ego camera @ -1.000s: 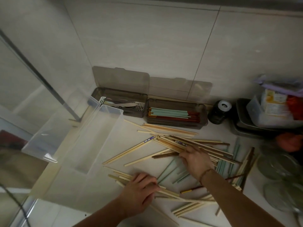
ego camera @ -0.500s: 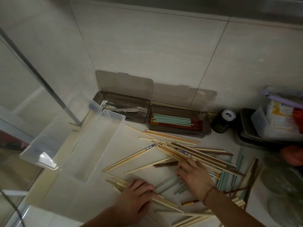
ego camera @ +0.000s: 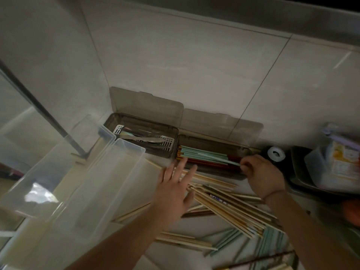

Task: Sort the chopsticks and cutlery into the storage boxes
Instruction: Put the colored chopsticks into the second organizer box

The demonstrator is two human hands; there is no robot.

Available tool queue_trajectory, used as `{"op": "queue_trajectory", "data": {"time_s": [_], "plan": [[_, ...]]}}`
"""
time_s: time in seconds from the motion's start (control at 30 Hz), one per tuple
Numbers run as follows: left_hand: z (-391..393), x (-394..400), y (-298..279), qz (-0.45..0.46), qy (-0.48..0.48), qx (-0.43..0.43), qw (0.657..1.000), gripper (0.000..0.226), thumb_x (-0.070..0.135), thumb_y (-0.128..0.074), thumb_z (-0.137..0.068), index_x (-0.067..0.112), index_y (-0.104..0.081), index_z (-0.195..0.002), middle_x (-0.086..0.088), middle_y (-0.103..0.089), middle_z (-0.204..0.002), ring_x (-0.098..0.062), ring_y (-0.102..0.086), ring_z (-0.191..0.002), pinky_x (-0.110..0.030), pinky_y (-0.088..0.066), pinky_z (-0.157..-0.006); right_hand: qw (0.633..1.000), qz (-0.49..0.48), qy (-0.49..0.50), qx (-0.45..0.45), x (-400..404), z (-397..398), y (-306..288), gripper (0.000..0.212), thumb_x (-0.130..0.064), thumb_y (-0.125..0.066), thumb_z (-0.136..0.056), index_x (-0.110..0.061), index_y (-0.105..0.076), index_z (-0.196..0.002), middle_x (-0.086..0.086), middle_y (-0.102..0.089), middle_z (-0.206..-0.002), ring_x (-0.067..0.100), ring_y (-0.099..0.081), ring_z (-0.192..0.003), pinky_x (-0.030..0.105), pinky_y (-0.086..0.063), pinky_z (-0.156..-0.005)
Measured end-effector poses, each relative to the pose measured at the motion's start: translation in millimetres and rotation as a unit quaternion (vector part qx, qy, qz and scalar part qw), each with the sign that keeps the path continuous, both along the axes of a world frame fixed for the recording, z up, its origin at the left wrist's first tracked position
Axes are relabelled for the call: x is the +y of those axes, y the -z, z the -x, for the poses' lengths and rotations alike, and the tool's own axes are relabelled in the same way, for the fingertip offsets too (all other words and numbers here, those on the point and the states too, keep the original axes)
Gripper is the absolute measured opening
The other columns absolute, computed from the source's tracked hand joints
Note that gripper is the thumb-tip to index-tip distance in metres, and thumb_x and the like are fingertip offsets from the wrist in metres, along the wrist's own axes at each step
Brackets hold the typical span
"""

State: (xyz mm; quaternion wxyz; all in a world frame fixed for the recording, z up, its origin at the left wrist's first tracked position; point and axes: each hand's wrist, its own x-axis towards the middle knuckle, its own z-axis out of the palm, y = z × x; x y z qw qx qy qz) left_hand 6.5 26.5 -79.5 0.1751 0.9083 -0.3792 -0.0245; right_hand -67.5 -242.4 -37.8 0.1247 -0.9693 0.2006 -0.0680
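Against the tiled back wall: two smoky translucent plastic storage boxes with lids propped open. Left smoky box (ego camera: pixel 140 140) holding a white slotted insert and a few pieces of metal cutlery (ego camera: pixel 143 138). Right smoky box (ego camera: pixel 212 156) already part-filled with a neat row of pale teal chopsticks (ego camera: pixel 202 154) over dark red ones (ego camera: pixel 206 163), all laid lengthwise.

Right hand (ego camera: pixel 262 174) at the right end of that box, fingers curled round the tip of one pale teal chopstick (ego camera: pixel 220 159) lying slantwise across the row, apparently being set in. Left hand (ego camera: pixel 172 189) spread flat, fingers straight, holding nothing, hovering over the near edge of the same box and the heap below; contact with either cannot be told.

Plenty left, by the look of it. On the pale counter, a loose heap of light bamboo chopsticks (ego camera: pixel 224 203) fanned out in front of the boxes, a few dark brown ones beneath, and more pale teal chopsticks (ego camera: pixel 272 242) scattered toward the lower right. Two clear plastic bins (ego camera: pixel 109 176) at left, seemingly with no chopsticks in them yet, though hard to tell through the clear plastic.

Judged roughly: coloured sticks partly sorted, cutlery perhaps done, bamboo ones untouched.
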Motion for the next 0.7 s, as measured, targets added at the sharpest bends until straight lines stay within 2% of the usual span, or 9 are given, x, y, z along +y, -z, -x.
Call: {"op": "queue_trajectory", "data": {"time_s": [0.07, 0.1, 0.17, 0.27, 0.33, 0.43, 0.53, 0.6, 0.7], "plan": [[-16.4, -9.2, -6.3, -0.047, -0.026, 0.019, 0.998, 0.070, 0.054, -0.038, -0.096, 0.034, -0.004, -0.154, 0.001, 0.012, -0.162, -0.026, 0.006, -0.148, -0.053, -0.006, -0.119, 0.998, 0.011, -0.013, 0.055, 3.4, -27.0, 1.9, 0.011, -0.021, -0.056, -0.094, -0.022, -0.067, -0.096, 0.003, -0.061, -0.101, 0.025, -0.058, -0.088, 0.032, -0.046, -0.068], [-21.3, -11.1, -7.6, -0.068, -0.035, 0.025, 0.997, 0.070, 0.055, -0.035, -0.097, 0.032, -0.003, -0.154, 0.002, 0.016, -0.161, -0.025, 0.012, -0.148, -0.054, -0.001, -0.119, 0.996, 0.018, -0.022, 0.082, 6.1, -38.2, 3.7, 0.013, -0.022, -0.054, -0.095, -0.022, -0.067, -0.098, 0.003, -0.060, -0.104, 0.024, -0.057, -0.091, 0.033, -0.049, -0.072], [-25.7, -10.3, -7.3, -0.102, -0.042, 0.024, 0.994, 0.069, 0.057, -0.033, -0.097, 0.029, -0.007, -0.154, 0.001, 0.019, -0.161, -0.025, 0.016, -0.147, -0.056, 0.002, -0.117, 0.990, 0.024, -0.036, 0.131, 12.0, -56.6, 9.4, 0.014, -0.023, -0.053, -0.095, -0.024, -0.066, -0.102, 0.002, -0.058, -0.109, 0.022, -0.057, -0.094, 0.035, -0.051, -0.078], [-25.6, -4.2, -1.1, -0.126, -0.035, 0.030, 0.991, 0.071, 0.056, -0.034, -0.096, 0.029, -0.005, -0.154, -0.001, 0.018, -0.160, -0.028, 0.016, -0.147, -0.057, 0.002, -0.117, 0.983, 0.018, -0.033, 0.181, 17.9, -75.1, 19.4, 0.015, -0.027, -0.055, -0.095, -0.025, -0.066, -0.106, 0.001, -0.056, -0.115, 0.022, -0.058, -0.099, 0.030, -0.049, -0.079], [-24.0, -1.1, 4.7, -0.122, -0.032, 0.033, 0.991, 0.073, 0.055, -0.037, -0.095, 0.029, -0.005, -0.155, -0.003, 0.015, -0.161, -0.031, 0.011, -0.147, -0.057, 0.000, -0.117, 0.981, -0.012, -0.012, 0.194, 19.9, -82.6, 25.2, 0.013, -0.027, -0.058, -0.093, -0.026, -0.067, -0.102, 0.001, -0.063, -0.113, 0.021, -0.060, -0.097, 0.030, -0.050, -0.080], [-18.8, -2.2, 9.3, -0.080, -0.041, 0.029, 0.996, 0.073, 0.053, -0.043, -0.088, 0.024, -0.024, -0.152, -0.010, -0.003, -0.162, -0.036, -0.008, -0.147, -0.058, -0.014, -0.113, 0.978, -0.036, 0.007, 0.206, 21.0, -90.0, 28.7, 0.005, -0.029, -0.064, -0.089, -0.030, -0.066, -0.093, 0.000, -0.068, -0.108, 0.020, -0.062, -0.095, 0.030, -0.052, -0.082], [-4.0, -6.6, 15.0, -0.038, -0.030, 0.026, 0.998, 0.068, 0.050, -0.049, -0.085, 0.024, -0.033, -0.146, -0.009, -0.014, -0.160, -0.036, -0.019, -0.144, -0.055, -0.022, -0.113, 0.976, -0.039, -0.009, 0.216, 20.6, -94.7, 26.2, 0.006, -0.032, -0.067, -0.086, -0.032, -0.062, -0.087, -0.001, -0.067, -0.106, 0.020, -0.061, -0.096, 0.030, -0.052, -0.083], [10.6, -6.3, 19.1, 0.004, -0.002, 0.030, 1.000, 0.060, 0.047, -0.055, -0.083, 0.025, -0.042, -0.138, -0.007, -0.026, -0.154, -0.034, -0.029, -0.138, -0.054, -0.028, -0.111, 0.975, -0.052, -0.021, 0.216, 19.4, -95.5, 22.8, 0.009, -0.035, -0.068, -0.085, -0.033, -0.059, -0.083, -0.002, -0.067, -0.105, 0.020, -0.061, -0.097, 0.029, -0.052, -0.084], [33.7, 1.6, 33.0, 0.066, 0.079, 0.021, 0.994, 0.042, 0.044, -0.061, -0.077, 0.028, -0.058, -0.115, 0.000, -0.047, -0.134, -0.029, -0.046, -0.122, -0.049, -0.040, -0.101, 0.979, -0.091, -0.026, 0.178, 18.0, -89.7, 18.0, 0.005, -0.035, -0.064, -0.087, -0.031, -0.062, -0.084, -0.001, -0.068, -0.102, 0.020, -0.061, -0.094, 0.032, -0.052, -0.084]]}}
